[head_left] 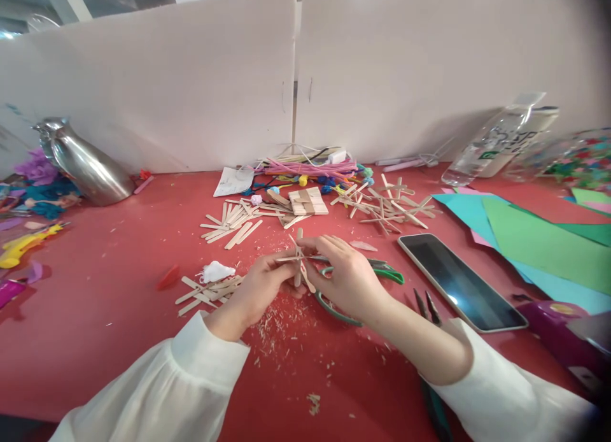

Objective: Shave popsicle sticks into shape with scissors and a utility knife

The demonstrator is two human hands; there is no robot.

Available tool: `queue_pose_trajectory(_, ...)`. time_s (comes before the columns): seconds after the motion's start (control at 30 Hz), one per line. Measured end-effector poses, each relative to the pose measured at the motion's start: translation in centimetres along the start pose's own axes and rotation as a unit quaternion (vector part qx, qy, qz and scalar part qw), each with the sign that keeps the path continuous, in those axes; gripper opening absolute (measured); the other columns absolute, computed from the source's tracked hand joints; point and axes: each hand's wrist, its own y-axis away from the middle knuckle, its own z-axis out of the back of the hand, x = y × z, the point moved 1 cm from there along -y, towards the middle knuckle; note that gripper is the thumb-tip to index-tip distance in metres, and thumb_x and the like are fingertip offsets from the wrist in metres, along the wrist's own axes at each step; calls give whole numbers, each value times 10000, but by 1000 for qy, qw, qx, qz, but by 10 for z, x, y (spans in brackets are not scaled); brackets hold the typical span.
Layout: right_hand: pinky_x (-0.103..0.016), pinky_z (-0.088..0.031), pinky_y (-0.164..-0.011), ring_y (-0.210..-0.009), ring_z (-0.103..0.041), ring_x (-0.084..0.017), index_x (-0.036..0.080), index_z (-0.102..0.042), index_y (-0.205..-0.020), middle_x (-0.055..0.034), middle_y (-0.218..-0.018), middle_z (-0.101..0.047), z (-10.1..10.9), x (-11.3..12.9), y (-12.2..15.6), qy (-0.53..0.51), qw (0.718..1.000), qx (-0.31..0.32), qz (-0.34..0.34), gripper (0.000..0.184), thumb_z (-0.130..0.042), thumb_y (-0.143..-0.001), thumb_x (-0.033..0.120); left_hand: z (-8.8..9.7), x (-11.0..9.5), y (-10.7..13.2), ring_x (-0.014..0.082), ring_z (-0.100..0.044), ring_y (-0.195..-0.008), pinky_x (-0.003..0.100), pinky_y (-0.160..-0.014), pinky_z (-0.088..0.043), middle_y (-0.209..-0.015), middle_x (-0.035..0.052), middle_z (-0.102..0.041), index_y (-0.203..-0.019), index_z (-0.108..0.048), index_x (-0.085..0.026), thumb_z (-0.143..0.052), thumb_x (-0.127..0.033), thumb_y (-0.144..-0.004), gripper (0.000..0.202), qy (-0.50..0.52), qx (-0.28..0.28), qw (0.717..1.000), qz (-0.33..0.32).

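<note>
I have my left hand [262,288] pinched on a few crossed wooden sticks [299,257], held just above the middle of the red desk [143,359]. My right hand [344,270] meets them from the other side, its fingers bent and touching the sticks; I cannot tell whether it grips them or only steadies them. Green-handled scissors [392,275] lie partly hidden behind the right hand. Under its forearm I make out the dark tips of some pliers [432,308], and beyond them a phone [458,279] lies face up.

Wood shavings [279,327] are scattered below both hands. Just beside my left wrist is a small pile of loose sticks [195,297], with a white lump [216,272] touching it. Farther back I see a flat wooden panel [309,201] between two more stick heaps. A metal jug [88,162] stands at far left, and a leaning clear bottle [487,146] at far right, behind coloured paper [544,238].
</note>
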Motion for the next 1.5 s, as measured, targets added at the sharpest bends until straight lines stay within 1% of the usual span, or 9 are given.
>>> queue_pose_trajectory(0.2, -312, -491, -671, -772, -611, -181, 194, -601, -970, -53, -867, -654, 2, -1, 1, -1, 1000, 23, 3, 256, -537, -733, 122, 7, 4, 0, 81, -492, -494, 212, -514, -377, -555, -35, -494, -649, -575, -153, -507, -196, -797, 168, -32, 4, 999, 7)
queue_pose_trajectory(0.63, -271, -464, -588, -663, -581, -142, 162, -657, -1031, -71, -822, -634, -3, -4, 2, -8, 999, 20, 35, 282, -461, -831, 183, 9, 2, -3, 82, -422, -496, 230, -526, -339, -512, -50, -432, -584, -491, -169, -514, -253, -783, 217, -60, -27, 998, 3)
queue_pose_trajectory(0.77, -276, -477, -634, -735, -607, -156, 174, -631, -1066, -65, -851, -647, -3, -3, 2, -11, 1000, 9, 19, 285, -468, -833, 188, 6, -2, -2, 72, -422, -497, 212, -503, -342, -570, -57, -462, -791, -557, -176, -555, -282, -793, 106, -85, -64, 994, -25)
queue_pose_trajectory(0.83, -293, -481, -654, -757, -613, -169, 174, -621, -1065, -63, -848, -651, -2, -3, 1, -9, 1000, 2, 11, 281, -478, -824, 188, 6, -2, -1, 69, -434, -500, 208, -497, -352, -614, -52, -489, -893, -560, -179, -568, -306, -799, 158, -86, -78, 992, -39)
queue_pose_trajectory(0.93, -297, -484, -667, -768, -618, -171, 176, -626, -1018, -59, -847, -653, 0, -2, 1, -13, 1000, 1, 5, 250, -482, -814, 181, 8, 1, -2, 69, -464, -538, 211, -515, -377, -723, -25, -548, -933, -575, -183, -608, -329, -784, 211, -85, -72, 992, -56)
queue_pose_trajectory(1.07, -279, -486, -640, -747, -618, -158, 189, -633, -994, -49, -840, -649, 1, 0, 1, -19, 1000, 3, 2, 231, -480, -821, 198, 12, 5, -2, 102, -529, -685, 227, -615, -417, -853, 7, -598, -975, -589, -198, -664, -315, -748, 266, -97, -55, 991, -70)
queue_pose_trajectory(1.17, -274, -483, -628, -727, -615, -153, 178, -645, -975, -52, -836, -654, 1, 1, 1, -20, 1000, 5, 3, 222, -488, -819, 199, 13, 3, -3, 92, -522, -660, 220, -611, -407, -790, -3, -599, -901, -617, -184, -666, -298, -742, 203, -102, -56, 992, -56)
queue_pose_trajectory(1.37, -286, -485, -653, -748, -620, -163, 158, -656, -1011, -68, -856, -662, 0, 2, 2, -17, 1000, 14, 0, 259, -482, -823, 190, 13, -3, -5, 38, -415, -432, 200, -444, -319, -602, -38, -555, -743, -637, -150, -686, -238, -659, 131, -37, -53, 998, 4)
queue_pose_trajectory(1.5, -310, -492, -680, -779, -629, -181, 160, -656, -1019, -83, -891, -672, -1, 1, 3, -11, 1000, 12, 4, 264, -476, -831, 208, 15, -3, -5, 31, -406, -386, 197, -419, -298, -526, -46, -527, -685, -630, -146, -636, -221, -683, 75, -33, -50, 998, 26)
